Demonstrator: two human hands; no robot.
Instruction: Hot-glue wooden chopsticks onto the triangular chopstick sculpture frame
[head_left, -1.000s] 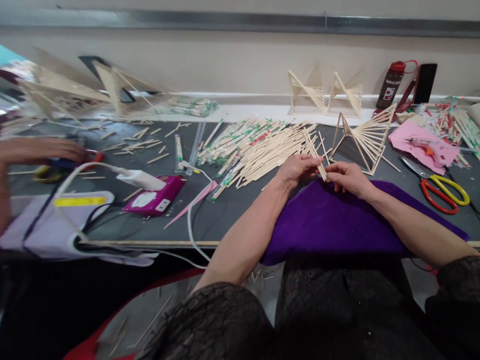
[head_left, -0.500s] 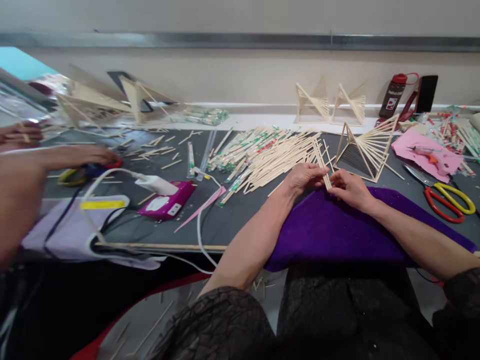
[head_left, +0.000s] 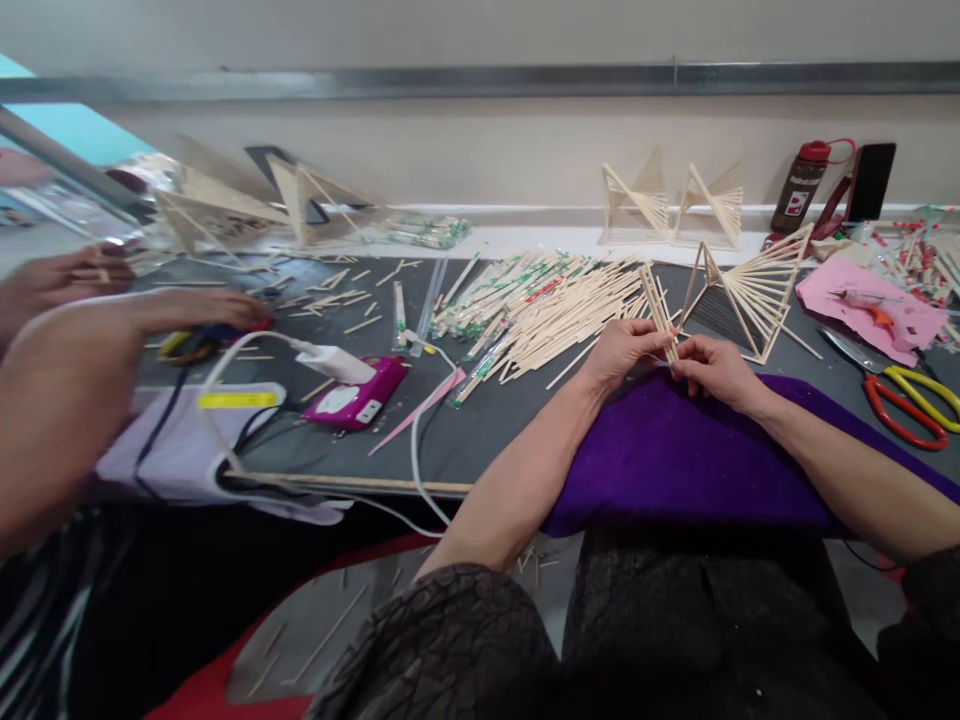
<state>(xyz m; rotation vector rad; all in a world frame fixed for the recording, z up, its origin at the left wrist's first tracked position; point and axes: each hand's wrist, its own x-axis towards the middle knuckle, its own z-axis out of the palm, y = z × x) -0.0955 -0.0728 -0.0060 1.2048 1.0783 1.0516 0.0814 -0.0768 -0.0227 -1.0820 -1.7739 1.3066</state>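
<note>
Between my left hand (head_left: pixel 630 350) and my right hand (head_left: pixel 712 370), several thin wooden sticks (head_left: pixel 658 300) stand in a small bundle. Both hands pinch its lower end, above the purple cloth (head_left: pixel 690 460). Just behind my hands, a fan-shaped stick frame (head_left: pixel 750 295) rests on the dark table. A large pile of loose sticks (head_left: pixel 577 310) lies to the left of the bundle, some in green-marked wrappers. Two more stick frames (head_left: pixel 634 205) (head_left: pixel 712 205) stand by the wall.
Scissors (head_left: pixel 900 395) and a glue gun (head_left: pixel 874 305) on pink paper lie right. A bottle (head_left: pixel 799 190) stands behind. A magenta power block (head_left: pixel 356 395) with a white cable is left. Another person's hands (head_left: pixel 202 308) (head_left: pixel 67 280) work at far left.
The view has shifted slightly, so the scene sits further right. My hands still grip the sticks, with the fingers closer together. The other person's far hand shows more.
</note>
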